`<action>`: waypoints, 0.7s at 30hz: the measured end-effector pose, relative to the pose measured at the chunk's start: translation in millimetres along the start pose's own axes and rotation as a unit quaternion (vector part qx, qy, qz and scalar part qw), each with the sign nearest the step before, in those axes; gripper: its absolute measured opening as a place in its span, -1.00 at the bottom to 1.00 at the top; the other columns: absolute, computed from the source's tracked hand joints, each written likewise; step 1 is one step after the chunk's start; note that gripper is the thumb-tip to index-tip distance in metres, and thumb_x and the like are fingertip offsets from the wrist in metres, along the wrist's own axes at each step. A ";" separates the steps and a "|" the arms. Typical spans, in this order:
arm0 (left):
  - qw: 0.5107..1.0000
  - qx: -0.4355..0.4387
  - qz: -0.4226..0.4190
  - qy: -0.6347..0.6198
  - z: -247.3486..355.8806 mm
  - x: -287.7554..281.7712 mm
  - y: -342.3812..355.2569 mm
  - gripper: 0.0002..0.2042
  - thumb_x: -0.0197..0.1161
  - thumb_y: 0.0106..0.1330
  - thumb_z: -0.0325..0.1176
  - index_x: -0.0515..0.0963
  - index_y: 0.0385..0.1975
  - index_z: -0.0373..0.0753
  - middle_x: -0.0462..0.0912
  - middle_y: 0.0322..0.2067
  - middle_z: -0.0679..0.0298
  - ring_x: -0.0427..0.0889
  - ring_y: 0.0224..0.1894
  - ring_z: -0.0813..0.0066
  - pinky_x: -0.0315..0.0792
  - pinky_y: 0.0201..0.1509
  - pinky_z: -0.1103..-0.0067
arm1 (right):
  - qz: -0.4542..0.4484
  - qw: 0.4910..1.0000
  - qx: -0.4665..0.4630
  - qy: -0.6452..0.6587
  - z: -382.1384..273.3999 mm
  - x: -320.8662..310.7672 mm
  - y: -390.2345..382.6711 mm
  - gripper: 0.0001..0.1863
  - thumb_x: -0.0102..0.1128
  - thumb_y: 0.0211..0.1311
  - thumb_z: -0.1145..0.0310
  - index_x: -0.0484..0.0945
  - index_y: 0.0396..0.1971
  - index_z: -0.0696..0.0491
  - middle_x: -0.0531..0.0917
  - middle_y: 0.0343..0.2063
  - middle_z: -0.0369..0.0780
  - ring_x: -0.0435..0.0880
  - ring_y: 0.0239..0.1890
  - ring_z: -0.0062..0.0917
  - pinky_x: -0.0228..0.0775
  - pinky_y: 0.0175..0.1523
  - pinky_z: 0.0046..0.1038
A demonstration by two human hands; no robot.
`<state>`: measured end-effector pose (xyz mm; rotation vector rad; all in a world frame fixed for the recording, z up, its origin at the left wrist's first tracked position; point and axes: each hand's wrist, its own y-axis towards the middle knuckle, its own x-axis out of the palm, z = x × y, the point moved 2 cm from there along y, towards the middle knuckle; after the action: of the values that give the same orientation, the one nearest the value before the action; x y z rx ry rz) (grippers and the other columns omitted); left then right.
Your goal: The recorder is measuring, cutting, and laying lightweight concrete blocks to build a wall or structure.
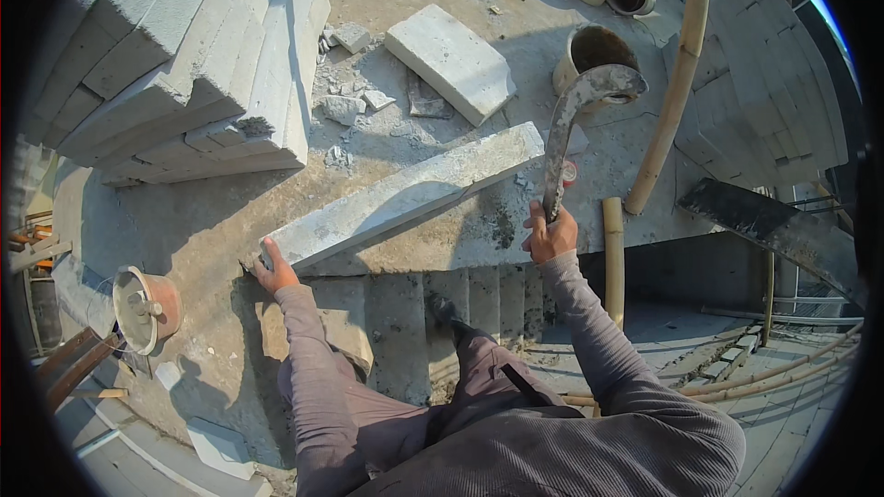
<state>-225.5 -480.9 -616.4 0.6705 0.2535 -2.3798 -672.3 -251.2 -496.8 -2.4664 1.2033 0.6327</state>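
Note:
A long, narrow pale concrete block [405, 191] lies slanting across the concrete ledge, its far end up to the right. At its near left end my left hand [277, 274] grips it, one finger laid on the top edge and the other fingers partly hidden. Raised by the block's other end, my right hand [552, 237] is closed round the lower end of a curved, mortar-crusted metal tool [564, 133]. The tool stands upright and its wide, rounded head bends to the right, overlapping a bucket [565, 74] from this view.
Tall block stacks [207, 64] rise at left and right. A thick loose block [451, 60] lies beyond, with rubble [345, 110] beside it. A bamboo pole [677, 83] stands at right. Steps [396, 340] drop below the ledge under me. An orange bucket [166, 304] sits left.

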 end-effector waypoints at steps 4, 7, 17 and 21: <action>0.999 0.006 -0.001 0.051 7.0 -5.7 5.8 -0.05 0.24 0.15 0.34 0.38 0.16 -0.58 0.38 0.21 -0.24 0.46 0.20 0.00 0.35 0.24 0.34 | -0.099 0.974 -0.163 -0.122 -47.6 10.5 -39.8 -0.70 0.22 0.27 0.32 0.34 -0.23 0.19 0.57 -0.63 0.08 0.61 -0.46 0.08 0.40 -0.40 -0.11; 0.992 0.046 -0.112 -0.016 14.7 -5.0 8.0 -0.15 0.21 0.20 0.31 0.47 0.09 -0.53 0.53 0.08 -0.16 0.57 0.08 0.08 0.42 0.14 0.40 | -0.156 0.959 -0.163 -0.170 -79.5 13.2 -35.3 -0.71 0.17 0.29 0.37 0.27 -0.19 0.19 0.56 -0.63 0.09 0.59 -0.46 0.11 0.38 -0.42 -0.05; 0.986 -0.001 -0.151 -0.066 16.2 1.7 9.3 -0.32 0.25 0.26 0.21 0.61 -0.10 -0.46 0.71 -0.18 0.05 0.69 -0.17 0.25 0.51 -0.05 0.43 | -0.148 0.942 -0.155 -0.260 -71.1 29.5 -16.9 -0.73 0.06 0.34 0.30 0.27 -0.21 0.19 0.58 -0.56 0.17 0.58 -0.41 0.20 0.42 -0.27 0.08; 0.992 -0.021 -0.118 -0.040 17.4 1.2 8.6 -0.31 0.24 0.25 0.22 0.61 -0.11 -0.48 0.72 -0.21 0.06 0.69 -0.18 0.27 0.52 -0.06 0.43 | -0.143 0.956 -0.140 -0.216 -86.0 25.6 -6.7 -0.68 0.10 0.32 0.25 0.29 -0.19 0.18 0.60 -0.47 0.22 0.59 -0.31 0.20 0.42 -0.16 0.06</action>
<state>-227.8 -494.1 -602.3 0.5493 0.3645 -2.6111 -631.8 -304.2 -436.5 -2.4644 0.6098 1.2432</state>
